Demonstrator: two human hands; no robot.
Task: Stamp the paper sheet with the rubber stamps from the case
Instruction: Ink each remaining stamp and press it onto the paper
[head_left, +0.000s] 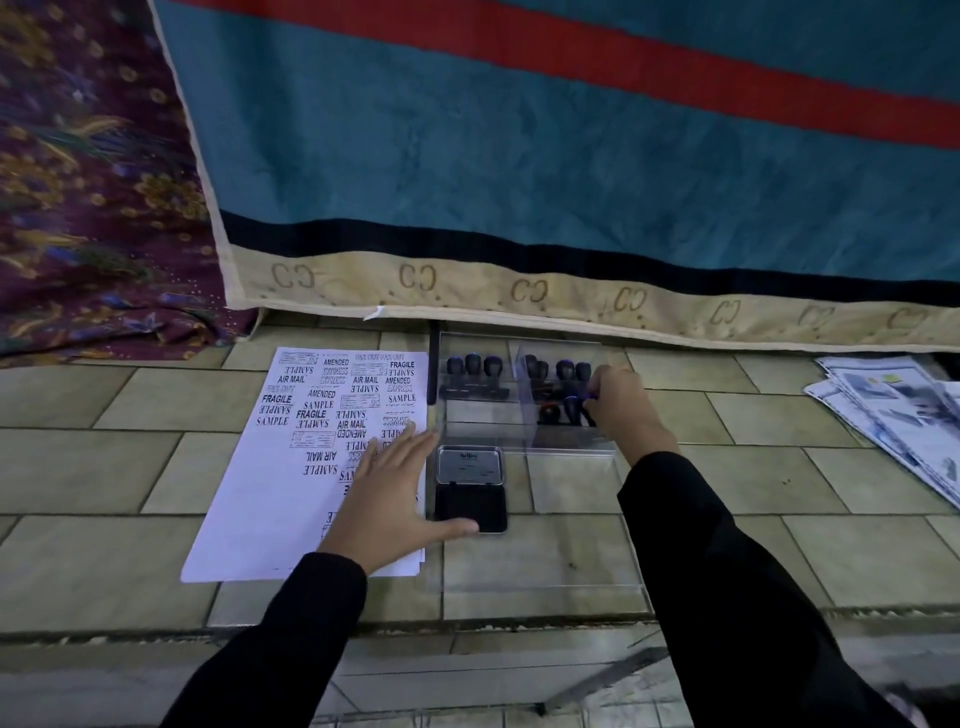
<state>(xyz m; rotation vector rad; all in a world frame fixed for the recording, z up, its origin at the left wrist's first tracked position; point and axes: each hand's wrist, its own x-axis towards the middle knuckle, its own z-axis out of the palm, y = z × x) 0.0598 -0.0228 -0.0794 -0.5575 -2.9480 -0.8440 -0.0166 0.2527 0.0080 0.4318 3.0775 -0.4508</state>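
A white paper sheet (270, 483) lies on the tiled floor, its upper half covered with black stamp prints. My left hand (387, 496) rests flat on the sheet's right side, fingers spread. Right of the sheet stands a clear plastic case (566, 441) holding several dark rubber stamps (475, 371) in two groups. My right hand (621, 402) is inside the case's right side, fingers closed on the knob of a rubber stamp (589, 400). An open black ink pad (470, 491) lies between the sheet and the case front.
A teal blanket with a red stripe and beige border (571, 182) hangs down just behind the case. Purple patterned cloth (88, 208) fills the far left. Printed papers (904, 421) lie at the right. The case's clear lid (540, 566) lies flat in front.
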